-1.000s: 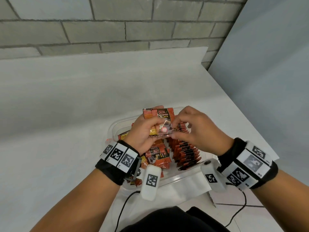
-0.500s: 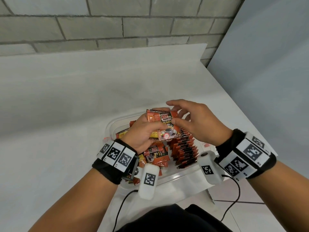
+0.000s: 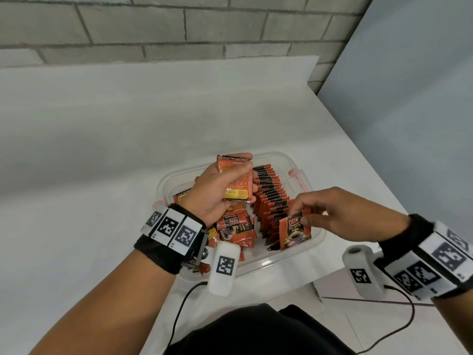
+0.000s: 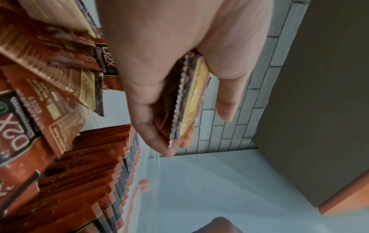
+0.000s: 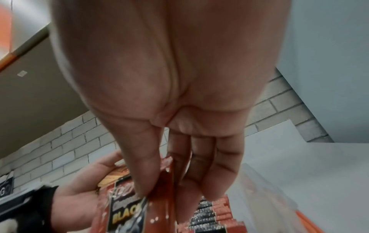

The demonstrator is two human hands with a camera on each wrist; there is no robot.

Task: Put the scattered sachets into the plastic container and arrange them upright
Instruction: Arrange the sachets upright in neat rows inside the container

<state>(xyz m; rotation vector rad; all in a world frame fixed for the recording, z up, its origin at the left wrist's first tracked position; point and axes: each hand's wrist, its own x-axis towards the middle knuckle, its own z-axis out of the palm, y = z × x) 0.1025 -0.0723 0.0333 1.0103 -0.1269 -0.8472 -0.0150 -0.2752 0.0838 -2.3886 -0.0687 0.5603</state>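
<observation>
A clear plastic container [image 3: 302,256] sits on the white table near its front edge. Inside, a row of orange sachets [image 3: 271,201] stands upright along the right half, and loose sachets [image 3: 236,226] lie piled in the left half. My left hand [image 3: 220,190] holds a small stack of sachets [image 3: 236,183] above the pile, also visible as the stack of sachets [image 4: 187,102] between thumb and fingers. My right hand [image 3: 332,213] pinches one sachet [image 3: 294,233] by its top edge, upright, at the near end of the row; the same sachet [image 5: 127,211] shows under the thumb.
The white table [image 3: 102,175] stretches left and back to a grey brick wall [image 3: 179,24]. Its right edge [image 3: 371,162] runs close beside the container, with floor tiles [image 3: 384,329] below. A cable [image 3: 179,311] trails from the left wrist camera.
My right hand has taken one sachet from the left hand's stack and carried it down and right to the near end of the upright row. The left hand has stayed over the pile.
</observation>
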